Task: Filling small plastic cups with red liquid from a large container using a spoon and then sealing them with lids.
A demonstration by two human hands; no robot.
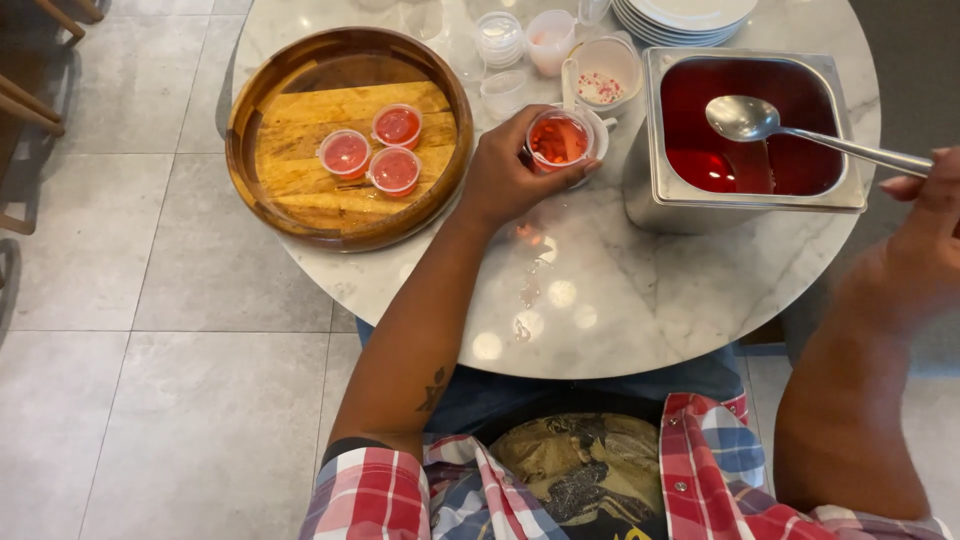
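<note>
Small clear cup [558, 139] of red jelly sits in my left hand [505, 170], fingers wrapped round its side, held upright so nothing tips out. I've got it just beside the steel pan [745, 205], on its left edge, so the carry from pan to cup stays short.

Right hand [925, 215] is closed on the tail of the long metal spoon [745, 118]; bowl of it hovers over the red jelly in the pan, well out ahead of that hand. Long handle keeps my fingers clear of the jelly.

Further left of the left hand: round wooden tray [255, 110] with three filled cups [372, 150] grouped in the middle, parked away from the pan.

Just past the held cup: a tub of sprinkles [603, 82], a stack of empty clear cups [498, 40], white plates [685, 18] beyond. All on the round marble table [620, 300]; a few wet drips [528, 285] lie on it below my left wrist.
</note>
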